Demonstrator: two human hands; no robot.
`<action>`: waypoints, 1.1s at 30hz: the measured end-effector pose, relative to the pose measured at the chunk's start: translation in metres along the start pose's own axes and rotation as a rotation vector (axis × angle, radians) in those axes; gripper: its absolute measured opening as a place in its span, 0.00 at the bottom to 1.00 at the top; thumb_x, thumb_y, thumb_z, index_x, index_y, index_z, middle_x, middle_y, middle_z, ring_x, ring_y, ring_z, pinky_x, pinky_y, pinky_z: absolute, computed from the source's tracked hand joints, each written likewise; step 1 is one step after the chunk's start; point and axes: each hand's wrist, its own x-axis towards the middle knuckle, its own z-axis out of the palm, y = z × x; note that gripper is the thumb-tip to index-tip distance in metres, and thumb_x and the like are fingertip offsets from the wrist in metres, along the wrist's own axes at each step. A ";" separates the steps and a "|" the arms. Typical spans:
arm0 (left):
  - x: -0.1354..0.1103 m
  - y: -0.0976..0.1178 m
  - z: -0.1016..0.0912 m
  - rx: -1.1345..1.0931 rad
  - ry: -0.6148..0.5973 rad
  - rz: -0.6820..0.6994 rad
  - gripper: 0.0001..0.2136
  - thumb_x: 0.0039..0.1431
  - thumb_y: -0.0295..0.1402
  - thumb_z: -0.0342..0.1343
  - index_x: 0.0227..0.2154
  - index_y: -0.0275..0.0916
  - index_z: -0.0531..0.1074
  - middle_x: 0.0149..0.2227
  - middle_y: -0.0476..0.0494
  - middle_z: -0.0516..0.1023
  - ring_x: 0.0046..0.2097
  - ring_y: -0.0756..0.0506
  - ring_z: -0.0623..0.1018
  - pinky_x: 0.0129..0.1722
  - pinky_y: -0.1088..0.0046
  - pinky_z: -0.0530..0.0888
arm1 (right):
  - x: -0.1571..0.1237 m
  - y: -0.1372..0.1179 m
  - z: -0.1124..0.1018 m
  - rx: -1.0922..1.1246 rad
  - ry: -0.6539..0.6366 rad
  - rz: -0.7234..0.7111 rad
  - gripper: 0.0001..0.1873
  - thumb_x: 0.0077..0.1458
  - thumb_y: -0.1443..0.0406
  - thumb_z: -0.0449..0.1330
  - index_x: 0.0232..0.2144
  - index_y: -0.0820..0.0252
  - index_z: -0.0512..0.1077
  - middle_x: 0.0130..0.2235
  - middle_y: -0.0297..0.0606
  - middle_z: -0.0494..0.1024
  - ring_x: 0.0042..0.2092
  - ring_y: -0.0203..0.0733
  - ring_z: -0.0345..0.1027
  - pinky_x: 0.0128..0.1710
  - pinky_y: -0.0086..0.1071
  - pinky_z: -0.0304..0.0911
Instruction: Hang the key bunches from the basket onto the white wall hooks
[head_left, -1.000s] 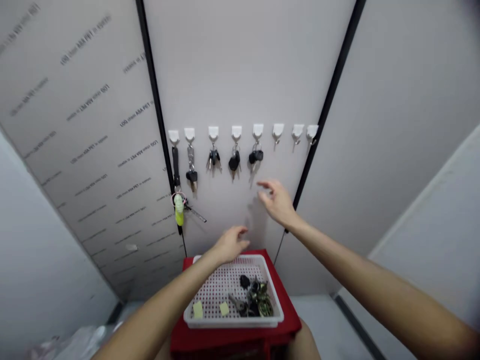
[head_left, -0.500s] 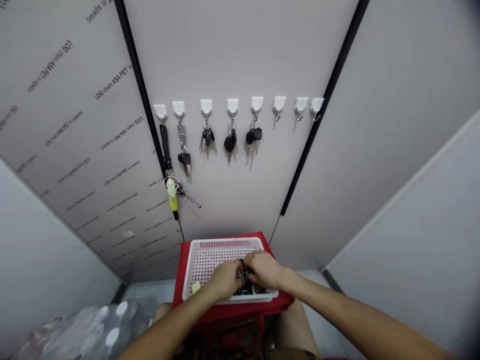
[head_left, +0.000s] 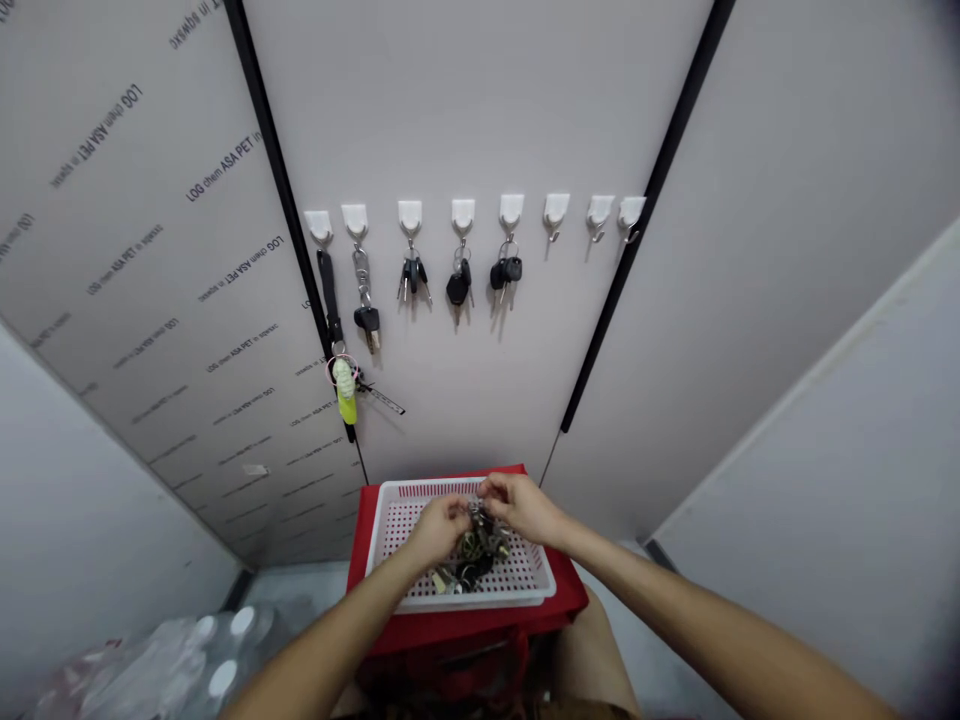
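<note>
A white perforated basket (head_left: 384, 530) rests on a red box-like support (head_left: 363, 520) in front of me. A bunch of keys (head_left: 480, 545) hangs in and over the basket, its top between my two hands. My left hand (head_left: 439, 525) is closed, fingertips pinching the bunch from the left. From the right, my right hand (head_left: 523, 508) pinches the top of the same bunch, where metal rings show. The fingers partly hide the point of contact. More keys and a small yellowish tag (head_left: 439, 582) appear at the lower part of the basket.
White hooks (head_left: 463, 215) line the wall ahead. Several hold key sets (head_left: 458, 287); the leftmost carries a black strap (head_left: 330, 295) with a green-yellow charm (head_left: 345, 385). Three bare hooks (head_left: 556, 210) are at the right. Wrapped bottles (head_left: 223, 678) stand at lower left.
Both hands have risen slightly toward the basket's far side, drawing the keys up into view. The bunch now hangs spread out below my fingers. The hanging key sets stay put.
</note>
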 end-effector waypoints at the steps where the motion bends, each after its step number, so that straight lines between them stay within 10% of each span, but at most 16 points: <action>1: 0.001 0.005 -0.004 -0.057 0.026 -0.010 0.04 0.37 0.22 0.45 0.20 0.34 0.61 0.15 0.56 0.57 0.18 0.57 0.58 0.19 0.81 0.55 | 0.000 0.000 -0.001 -0.007 0.020 -0.028 0.08 0.37 0.72 0.48 0.24 0.64 0.64 0.22 0.32 0.65 0.23 0.29 0.55 0.23 0.23 0.53; 17: 0.002 0.036 -0.017 -0.093 0.169 0.091 0.05 0.37 0.30 0.48 0.18 0.35 0.58 0.15 0.57 0.57 0.18 0.57 0.58 0.19 0.81 0.56 | 0.003 -0.009 0.013 0.278 0.003 -0.028 0.15 0.40 0.68 0.50 0.35 0.63 0.60 0.24 0.32 0.67 0.25 0.31 0.59 0.24 0.24 0.55; 33: 0.005 0.050 -0.028 0.078 0.095 0.236 0.08 0.37 0.26 0.49 0.26 0.34 0.64 0.26 0.48 0.68 0.30 0.52 0.66 0.31 0.76 0.62 | 0.006 -0.041 -0.051 0.525 0.058 -0.028 0.09 0.43 0.63 0.48 0.23 0.64 0.62 0.17 0.29 0.65 0.20 0.28 0.57 0.22 0.24 0.53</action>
